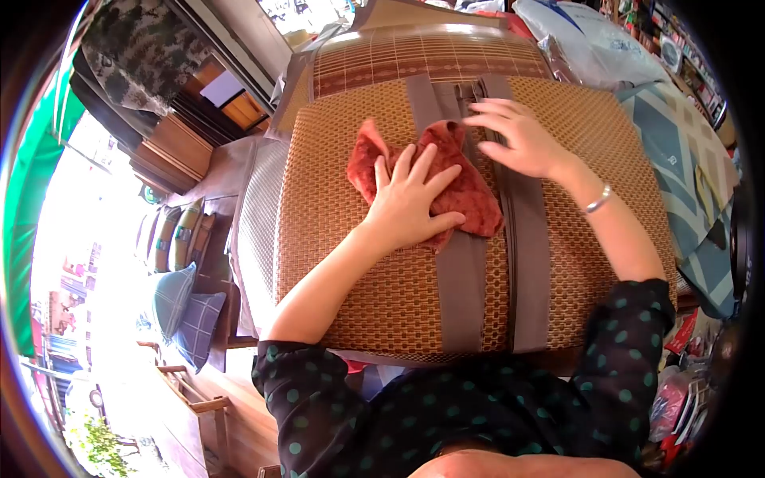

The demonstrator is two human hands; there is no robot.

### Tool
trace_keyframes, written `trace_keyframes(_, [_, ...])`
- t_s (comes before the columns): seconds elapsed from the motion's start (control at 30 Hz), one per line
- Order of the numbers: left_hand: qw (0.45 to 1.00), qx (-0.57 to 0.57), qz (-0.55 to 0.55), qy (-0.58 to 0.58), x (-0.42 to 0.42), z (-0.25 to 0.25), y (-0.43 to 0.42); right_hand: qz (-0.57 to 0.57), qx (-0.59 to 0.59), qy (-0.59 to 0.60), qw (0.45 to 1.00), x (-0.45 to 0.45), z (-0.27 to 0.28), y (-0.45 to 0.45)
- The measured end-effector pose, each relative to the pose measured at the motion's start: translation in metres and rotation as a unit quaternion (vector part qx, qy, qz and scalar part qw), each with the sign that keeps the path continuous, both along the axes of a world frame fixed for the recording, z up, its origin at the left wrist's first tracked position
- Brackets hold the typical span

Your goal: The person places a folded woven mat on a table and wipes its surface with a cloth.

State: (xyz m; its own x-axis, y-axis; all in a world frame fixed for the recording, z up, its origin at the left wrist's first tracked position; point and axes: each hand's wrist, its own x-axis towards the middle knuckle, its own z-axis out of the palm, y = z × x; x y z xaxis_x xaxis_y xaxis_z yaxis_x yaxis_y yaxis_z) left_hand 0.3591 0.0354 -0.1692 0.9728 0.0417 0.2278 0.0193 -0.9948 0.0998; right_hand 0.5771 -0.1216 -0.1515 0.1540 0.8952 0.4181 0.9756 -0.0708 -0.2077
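Note:
My left hand (pixel 409 197) lies with its fingers spread over a crumpled red cloth (pixel 478 203), pressing it on a brown woven mat (pixel 382 295). The cloth's upper corners stick up past my fingertips. To the right, my right hand (pixel 522 137) is open, fingers apart and holding nothing, over the dark fabric bands (pixel 526 263) that run down the mat's middle. I cannot tell whether its fingertips touch the band. A silver bracelet (pixel 599 199) circles the right wrist.
Behind the woven mat lies a slatted bamboo mat (pixel 430 60). Clear plastic bags (pixel 586 48) and blue-grey patterned fabric (pixel 677 151) crowd the right side. Cushions (pixel 195 319) and a wooden frame (pixel 211 405) stand lower left. A camouflage cloth (pixel 147 52) hangs upper left.

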Motion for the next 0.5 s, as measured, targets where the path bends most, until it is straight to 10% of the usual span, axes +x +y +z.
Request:
trace_keyframes(0.33, [0.973, 0.035, 0.217, 0.069, 0.005, -0.001, 0.125, -0.204, -0.049, 0.059, 0.976, 0.039, -0.046, -0.073])
trace_keyframes(0.5, [0.984, -0.066, -0.156, 0.05, -0.055, 0.002, 0.002, -0.206, -0.045, 0.063, 0.976, 0.038, -0.045, -0.074])
